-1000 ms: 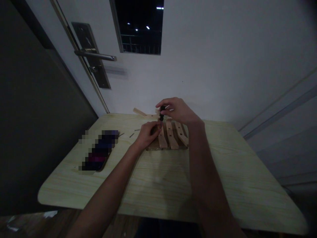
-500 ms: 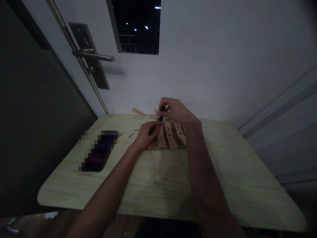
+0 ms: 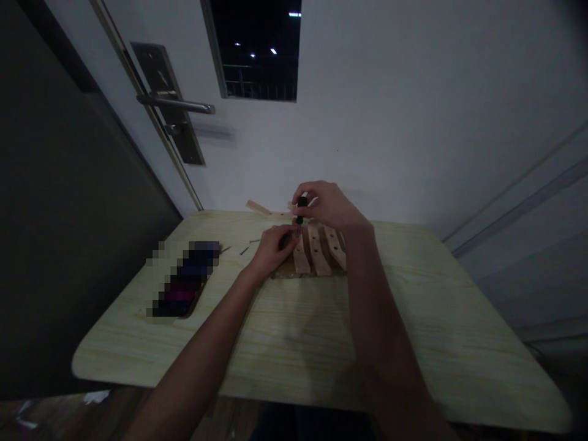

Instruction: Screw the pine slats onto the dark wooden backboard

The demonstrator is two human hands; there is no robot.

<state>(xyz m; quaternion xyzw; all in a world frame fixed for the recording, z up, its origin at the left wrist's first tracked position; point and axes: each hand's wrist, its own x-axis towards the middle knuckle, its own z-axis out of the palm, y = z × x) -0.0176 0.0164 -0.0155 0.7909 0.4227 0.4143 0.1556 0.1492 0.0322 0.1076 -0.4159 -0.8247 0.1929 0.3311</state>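
Note:
A small assembly of wooden slats (image 3: 316, 257) lies at the far middle of a pale wood-grain table (image 3: 321, 331). My right hand (image 3: 328, 205) is closed round the top of a short black screwdriver (image 3: 300, 209) that stands upright over the slats' far left end. My left hand (image 3: 273, 248) rests on the left side of the slats, fingers curled and pinched near the screwdriver's tip; what they pinch is too small to make out.
A blurred dark flat object (image 3: 184, 278) lies on the table's left part. A few small screws (image 3: 243, 250) lie between it and the slats. Loose wooden strips (image 3: 261, 209) lie by the wall. A door with a metal handle (image 3: 177, 104) stands at the left.
My right hand's fingers have shifted slightly round the screwdriver's top. The left hand and the slats have stayed in place.

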